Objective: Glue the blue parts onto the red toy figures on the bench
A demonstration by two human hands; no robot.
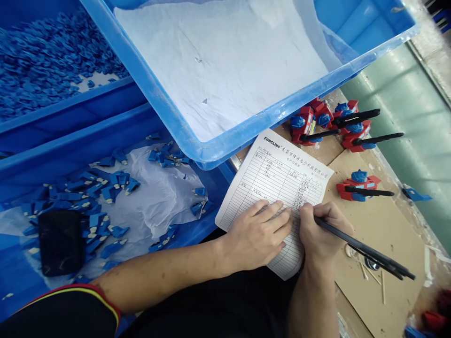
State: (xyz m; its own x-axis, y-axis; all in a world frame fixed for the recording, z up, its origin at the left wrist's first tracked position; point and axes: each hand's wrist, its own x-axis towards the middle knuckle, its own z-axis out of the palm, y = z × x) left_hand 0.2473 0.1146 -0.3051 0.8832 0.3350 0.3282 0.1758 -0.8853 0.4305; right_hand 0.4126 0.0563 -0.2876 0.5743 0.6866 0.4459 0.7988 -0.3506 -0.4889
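Note:
A printed form (pixel 243 188) with handwritten entries lies tilted at the table's edge, its lower part near my lap. My left hand (pixel 259 230) rests flat on the sheet, fingers stretched out. Beside it, my right hand (pixel 322 230) is closed around a black pen (pixel 362 246). The pen's long end points to the lower right. Its writing tip is hidden by my fingers, close to the column of handwriting, so I cannot tell whether it touches the paper.
A blue crate (pixel 155 89) lined with white sheet stands ahead. Left are crates of small blue parts (pixel 52 61) and a black phone-like case (pixel 60 241). Red-and-blue toy figures (pixel 359 185) stand on cardboard (pixel 394 225) at right, near cotton swabs (pixel 383 286).

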